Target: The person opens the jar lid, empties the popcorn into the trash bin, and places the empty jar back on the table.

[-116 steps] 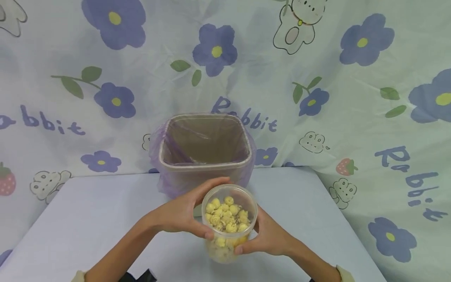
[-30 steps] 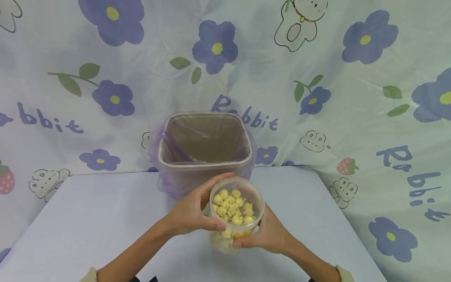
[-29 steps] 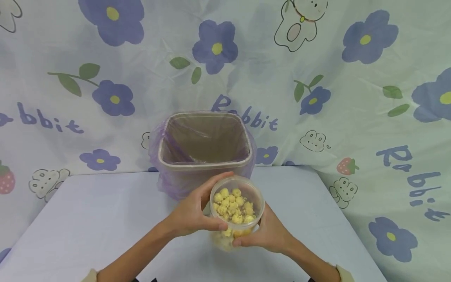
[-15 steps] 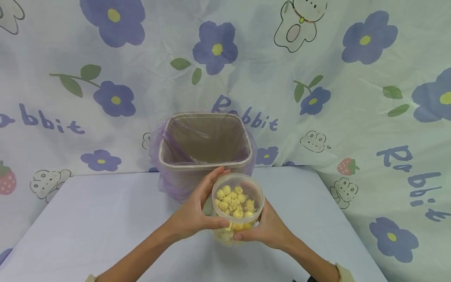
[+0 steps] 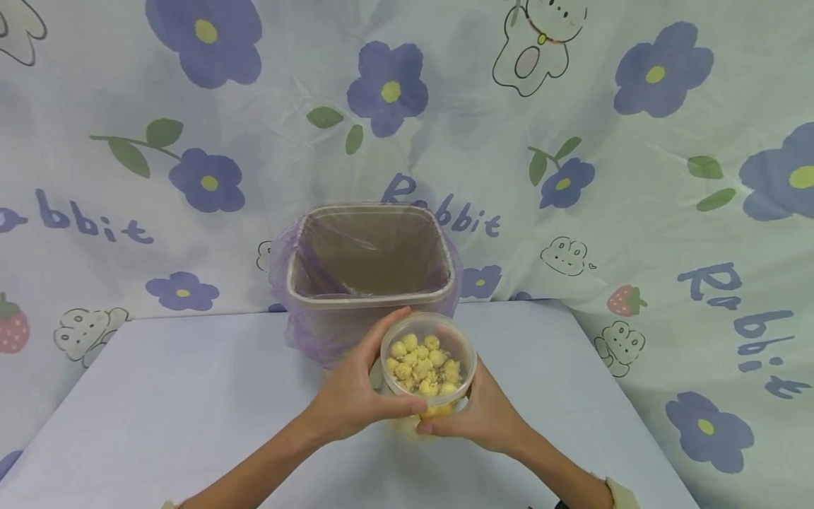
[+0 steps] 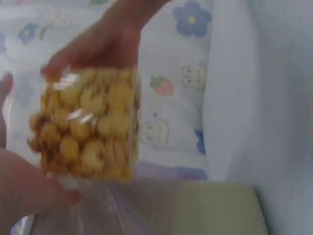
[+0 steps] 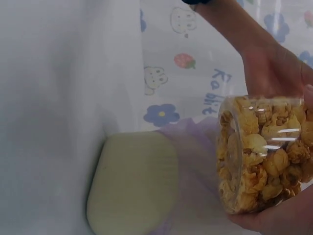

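A clear plastic jar (image 5: pixel 427 360) full of yellow popcorn (image 5: pixel 421 364) is held up between my two hands, its round top tipped toward the head camera. My left hand (image 5: pixel 352 392) grips its upper left side, thumb across the front just below the rim and fingers behind. From the right, my right hand (image 5: pixel 486 413) holds the jar lower down, its thumb on the front near the left thumb. The right wrist view shows the jar's base (image 7: pixel 230 156) raised above the table. In the left wrist view, the popcorn shows blurred through the jar's wall (image 6: pixel 93 122).
A bin (image 5: pixel 372 300) lined with a thin purple bag (image 5: pixel 311 339) stands behind the jar at the table's back edge. The white-covered table (image 5: pixel 191 403) spreads to both sides. A flower-and-rabbit printed curtain (image 5: pixel 470 141) hangs behind and along the right.
Compared with several seconds ago, the jar and both hands are slightly higher and farther right. During the last second my left thumb has slid rightward along the jar's front, below the rim.
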`<state>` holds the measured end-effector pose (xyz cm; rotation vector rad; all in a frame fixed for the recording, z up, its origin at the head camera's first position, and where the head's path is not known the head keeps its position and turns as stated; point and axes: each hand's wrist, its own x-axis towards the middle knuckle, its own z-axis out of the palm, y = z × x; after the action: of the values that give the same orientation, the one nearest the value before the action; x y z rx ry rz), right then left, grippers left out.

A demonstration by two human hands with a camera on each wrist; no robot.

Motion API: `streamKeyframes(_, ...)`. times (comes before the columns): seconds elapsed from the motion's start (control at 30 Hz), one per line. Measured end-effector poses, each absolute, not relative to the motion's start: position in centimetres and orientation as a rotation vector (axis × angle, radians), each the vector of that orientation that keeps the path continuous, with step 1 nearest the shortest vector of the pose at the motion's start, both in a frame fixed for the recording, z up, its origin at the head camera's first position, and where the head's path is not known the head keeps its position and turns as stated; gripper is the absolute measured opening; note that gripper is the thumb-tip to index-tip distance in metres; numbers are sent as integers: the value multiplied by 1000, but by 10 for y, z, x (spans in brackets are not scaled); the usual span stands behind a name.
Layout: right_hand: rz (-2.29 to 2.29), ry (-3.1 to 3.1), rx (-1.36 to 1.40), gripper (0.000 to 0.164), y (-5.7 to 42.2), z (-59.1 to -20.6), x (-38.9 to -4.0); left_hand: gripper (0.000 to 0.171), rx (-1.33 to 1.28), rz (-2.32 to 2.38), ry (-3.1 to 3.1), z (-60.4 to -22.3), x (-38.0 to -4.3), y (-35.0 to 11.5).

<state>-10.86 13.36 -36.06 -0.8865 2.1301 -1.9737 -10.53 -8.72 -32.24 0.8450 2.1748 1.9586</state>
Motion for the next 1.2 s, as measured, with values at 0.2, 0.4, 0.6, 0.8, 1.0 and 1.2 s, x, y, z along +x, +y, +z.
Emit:
streamKeyframes(0.2,-1985,2134,-889,105,134,-362,-111,110,711,1985,2219,-322,-96,-81)
streamKeyframes(0.4,-2012,1987,-972,103,136,-363,-109,107,1007,1919,1952,-316,-114,-99)
streamKeyframes(0.6,-1974,1881,-1087,104,137,-363,-106,106,1149,1766,1685,-314,-131,-110)
streamKeyframes(0.8,-1955,1873,-1111,104,136,-362,-106,104,1148,1780,1702,-316,-130,-108)
streamKeyframes(1.0,-1997,1976,-1042,105,135,-360,-108,102,1027,1935,1914,-319,-114,-96)
streamKeyframes(1.2,-1997,2087,-880,106,134,-359,-107,105,852,2010,2131,-322,-101,-83)
